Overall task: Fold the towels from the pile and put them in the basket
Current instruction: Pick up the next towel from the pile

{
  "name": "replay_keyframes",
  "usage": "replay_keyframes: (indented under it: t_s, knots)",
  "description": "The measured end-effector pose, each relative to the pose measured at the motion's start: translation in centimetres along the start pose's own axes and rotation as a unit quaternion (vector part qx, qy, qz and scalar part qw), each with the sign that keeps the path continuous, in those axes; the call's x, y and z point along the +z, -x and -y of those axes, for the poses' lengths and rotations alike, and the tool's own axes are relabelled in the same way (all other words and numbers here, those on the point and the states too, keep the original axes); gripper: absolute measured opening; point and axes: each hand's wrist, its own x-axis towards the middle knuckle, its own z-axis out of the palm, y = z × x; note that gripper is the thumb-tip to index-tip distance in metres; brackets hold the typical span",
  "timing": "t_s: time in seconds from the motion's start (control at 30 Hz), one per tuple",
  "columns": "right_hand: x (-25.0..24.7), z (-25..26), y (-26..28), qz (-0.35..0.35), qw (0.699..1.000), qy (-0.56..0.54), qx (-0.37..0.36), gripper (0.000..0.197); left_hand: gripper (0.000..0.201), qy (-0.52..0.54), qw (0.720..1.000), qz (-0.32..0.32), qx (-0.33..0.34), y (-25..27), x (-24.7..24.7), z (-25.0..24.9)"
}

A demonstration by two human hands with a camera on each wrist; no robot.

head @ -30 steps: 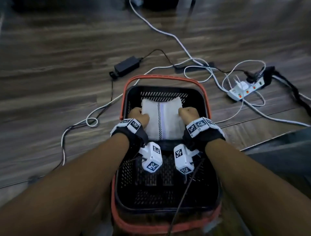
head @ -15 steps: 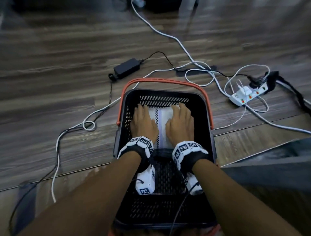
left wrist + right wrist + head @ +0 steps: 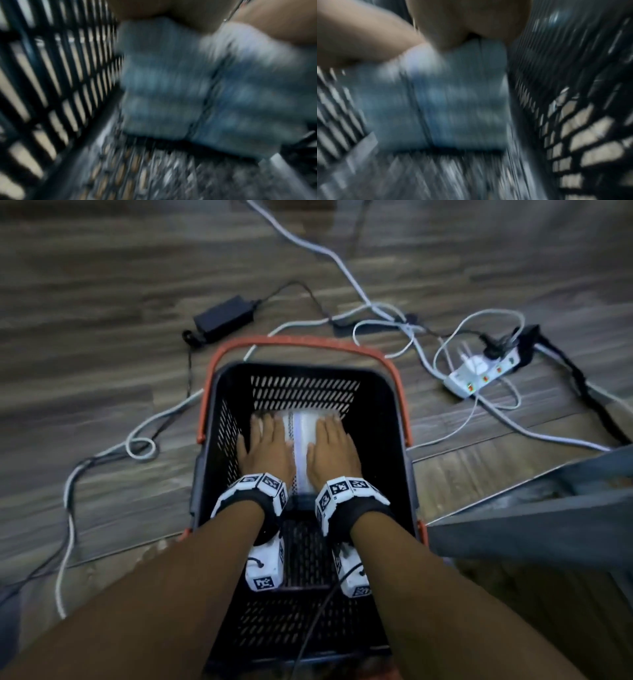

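Observation:
A folded white towel [image 3: 301,436] with a dark stitched stripe lies in the far half of the black basket [image 3: 387,419]. My left hand [image 3: 265,445] lies flat on its left side with straight fingers. On the right side my right hand [image 3: 334,446] presses down the same way. Both wrist views are blurred; they show a stack of folded towels [image 3: 197,88] [image 3: 436,102] on the basket floor, with a palm on top of the stack.
The basket has an orange handle [image 3: 301,342] folded back over its far rim and stands on a wooden floor. A black power adapter [image 3: 222,316], white cables [image 3: 373,306] and a power strip [image 3: 479,373] lie beyond it. A grey edge [image 3: 534,518] is at right.
A second ago both hands gripped the towel's sides above the basket. They lowered it to the basket floor, let go and now lie flat on top of it.

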Motion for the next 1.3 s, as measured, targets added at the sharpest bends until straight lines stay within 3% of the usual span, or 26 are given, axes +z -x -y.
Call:
replay_keyframes:
  t_s: [0.13, 0.2, 0.37, 0.6, 0.73, 0.93, 1.17, 1.3]
  knots:
    - [-5.9, 1.3, 4.0, 0.128, 0.988, -0.065, 0.063, 0.036, 0.029, -0.033, 0.996, 0.088, -0.003, 3.6, -6.0, -0.6]
    - [-9.2, 2.3, 8.2, 0.163, 0.981, -0.078, 0.067, 0.036, 0.034, 0.01, 0.995, 0.099, -0.014, 7.1, -9.4, -0.6]
    - [-17.2, 4.2, 20.2, 0.11, 0.991, -0.043, 0.055, 0.034, 0.036, 0.029, 0.997, 0.064, 0.038, 17.1, -17.6, -2.9]
    - [-27.8, 3.1, 36.5, 0.016, 0.995, -0.025, 0.091, 0.036, 0.034, -0.08, 0.972, 0.004, 0.219, 32.0, -26.1, -9.5]
    - [-32.2, 0.3, 45.2, -0.049, 0.987, -0.008, 0.152, 0.037, 0.033, -0.12, 0.936, -0.025, 0.33, 38.8, -28.3, -14.9]
    - [-35.9, -4.7, 57.5, -0.139, 0.953, -0.033, 0.269, 0.038, 0.041, -0.121, 0.869, -0.015, 0.48, 46.1, -28.1, -24.0]
    - [-35.3, -8.8, 71.9, -0.208, 0.89, -0.059, 0.402, 0.032, 0.039, -0.119, 0.774, 0.002, 0.621, 55.0, -23.6, -32.8]
    - [-32.7, -10.7, 78.9, -0.247, 0.833, -0.106, 0.483, 0.03, 0.037, -0.129, 0.716, 0.028, 0.685, 59.4, -19.8, -35.5]
